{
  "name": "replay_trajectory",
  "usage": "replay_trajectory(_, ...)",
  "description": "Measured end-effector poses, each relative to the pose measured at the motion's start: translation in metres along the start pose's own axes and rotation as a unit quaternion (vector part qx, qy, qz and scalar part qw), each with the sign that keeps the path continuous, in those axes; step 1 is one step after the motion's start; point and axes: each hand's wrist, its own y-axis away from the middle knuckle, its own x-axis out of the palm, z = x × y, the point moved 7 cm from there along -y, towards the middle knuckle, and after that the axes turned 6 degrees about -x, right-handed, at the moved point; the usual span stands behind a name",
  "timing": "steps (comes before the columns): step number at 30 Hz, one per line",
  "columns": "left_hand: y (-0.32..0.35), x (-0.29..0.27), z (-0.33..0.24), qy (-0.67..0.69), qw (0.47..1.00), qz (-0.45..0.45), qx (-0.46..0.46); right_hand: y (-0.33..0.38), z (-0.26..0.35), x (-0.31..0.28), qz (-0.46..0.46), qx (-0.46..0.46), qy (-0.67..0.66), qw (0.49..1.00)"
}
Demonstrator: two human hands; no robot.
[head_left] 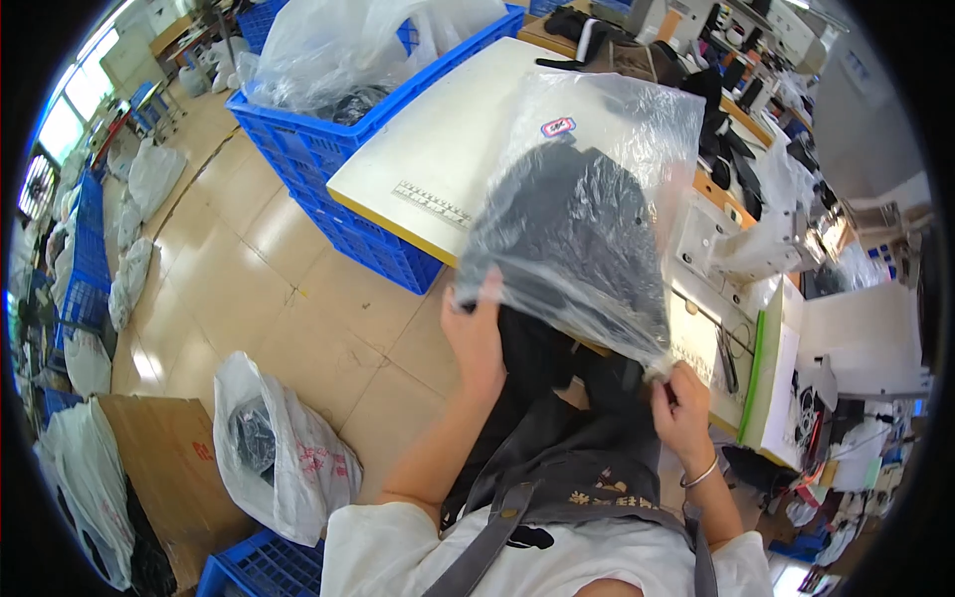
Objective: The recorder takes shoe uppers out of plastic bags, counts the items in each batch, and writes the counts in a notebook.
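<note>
A clear plastic bag [678,139] with dark cloth-like pieces [572,214] inside lies over the white table [428,149], its near edge reaching toward me. My left hand [476,333] grips the bag's near left corner, fingers closed on the film. At the near right corner, my right hand [682,406] pinches the gathered plastic. Between the two hands the bag's edge is stretched out. A small red-and-blue label [558,126] shows near the bag's far side. What exactly the dark pieces are, I cannot tell through the film.
Stacked blue crates [328,189] holding plastic bags stand left of the table. A sewing machine [746,244] sits to the right, with dark items piled behind it. On the floor at left are a white sack [288,468] and a cardboard box [174,478].
</note>
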Motion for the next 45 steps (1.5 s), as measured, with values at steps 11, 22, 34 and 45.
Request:
replay_trajectory(11, -0.079, 0.056, -0.256, -0.15, 0.963, 0.089, 0.204, -0.127, 0.057, -0.096, -0.253, 0.021, -0.532, 0.808)
replay_trajectory(22, 0.092, -0.013, -0.413, -0.354, 0.851, 0.096, 0.375, -0.148, 0.098, -0.117, -0.364, -0.141, -0.499, 0.773)
replay_trajectory(34, 0.121, -0.043, -0.257, -0.673, 0.693, 0.251, 0.062, -0.028, 0.105, -0.013, 0.143, 0.056, -0.866, 0.475)
replay_trajectory(45, 0.121, 0.024, -0.267, -0.4, 0.748, 0.499, 0.181, -0.005, 0.072, -0.069, 0.071, -0.059, -0.687, 0.721)
